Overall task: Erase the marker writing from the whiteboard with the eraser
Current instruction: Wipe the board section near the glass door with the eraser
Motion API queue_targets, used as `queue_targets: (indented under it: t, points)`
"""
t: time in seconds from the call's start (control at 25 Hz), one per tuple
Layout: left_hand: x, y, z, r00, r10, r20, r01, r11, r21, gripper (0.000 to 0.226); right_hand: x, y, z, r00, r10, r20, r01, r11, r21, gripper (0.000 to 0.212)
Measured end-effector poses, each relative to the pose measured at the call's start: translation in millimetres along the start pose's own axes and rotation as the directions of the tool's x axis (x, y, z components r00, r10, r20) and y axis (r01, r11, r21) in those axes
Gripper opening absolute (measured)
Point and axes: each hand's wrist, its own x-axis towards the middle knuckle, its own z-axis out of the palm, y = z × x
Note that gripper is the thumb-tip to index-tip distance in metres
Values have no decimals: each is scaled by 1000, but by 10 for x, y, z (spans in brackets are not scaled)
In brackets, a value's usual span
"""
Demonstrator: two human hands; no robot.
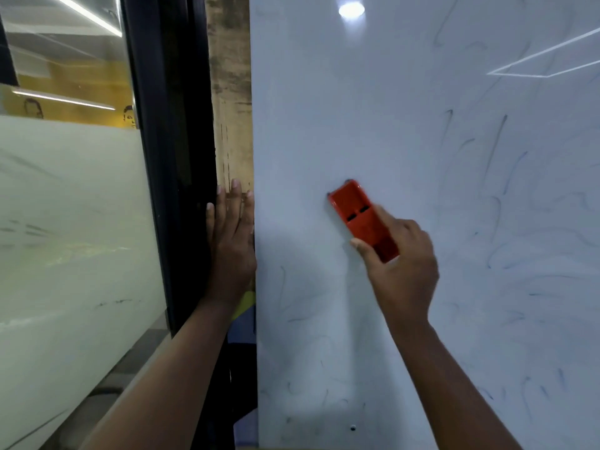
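Right hand (401, 267) closed around the lower half of a red eraser (363, 219), thumb along its left edge, other fingers wrapped over the right side. Eraser pressed flat against the whiteboard (422, 157), tilted with its upper end leaning left, roughly mid-height and in the left part of the board. Two dark slots visible on the red plastic back; pad side hidden against the surface.

No legible writing seen on the board, only faint grey smears and short dark streaks (496, 147), thickest to the right of the eraser and scattered below it. Bright round light reflection (351, 10) near the top of the board, thin reflected lines at upper right. Small dark dot (353, 427) low on the board.

Left hand (232, 241) laid flat and open, fingers together and pointing up, holding nothing, resting on a worn wooden strip (230, 92) just beside the board's left edge. Little finger touching or nearly touching a black frame (172, 157). Beyond that frame, a glass partition (71, 206), frosted in its lower part, clear above, with a yellow wall (74, 82) visible through it.
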Motion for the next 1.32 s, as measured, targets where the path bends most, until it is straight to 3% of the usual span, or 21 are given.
queue_targets:
  t: [0.12, 0.2, 0.32, 0.4, 0.52, 0.6, 0.76, 0.92, 1.04, 1.2, 1.32]
  points:
    - [-142, 12, 11, 1000, -18, 17, 18, 999, 28, 77, -93, -35, 31, 996, 87, -31, -85, 995, 47, 62]
    - [-194, -5, 21, 999, -23, 32, 22, 999, 39, 81, -256, -180, 190, 999, -39, 31, 38, 999, 6, 63]
    - [-259, -6, 8, 997, -19, 75, 17, 999, 29, 75, -757, -241, 418, 933, -288, 215, 308, 949, -69, 67]
    - [-276, 32, -18, 995, -16, 97, 15, 1000, 12, 55, -1019, -183, 457, 912, -320, 258, 349, 934, -77, 66]
    - [-268, 73, -45, 994, -46, 101, 47, 999, -16, 55, -995, -127, 399, 898, -348, 268, 381, 921, -83, 66]
    - [-284, 32, -12, 998, -27, 64, 27, 1000, 0, 49, -798, -72, 296, 941, -271, 204, 290, 954, -70, 65]
    - [-320, 11, 7, 999, -42, 31, 43, 999, -14, 63, -562, 184, -11, 998, 44, 46, -44, 999, -1, 62]
    - [-450, 21, 8, 998, -35, 43, 38, 998, -58, 66, -542, 170, -16, 995, 77, 61, -79, 997, 23, 64]
    - [-534, 20, 10, 997, -36, 61, 40, 997, -67, 65, -699, 52, 190, 985, -57, 162, 54, 998, 19, 65]
    - [-625, 35, -9, 996, -41, 77, 46, 997, -62, 70, -1379, 84, 417, 881, -343, 326, 382, 922, -61, 58]
    - [-628, 21, -10, 995, -42, 93, 49, 996, -77, 69, -1492, 177, 420, 840, -402, 364, 451, 890, -59, 58]
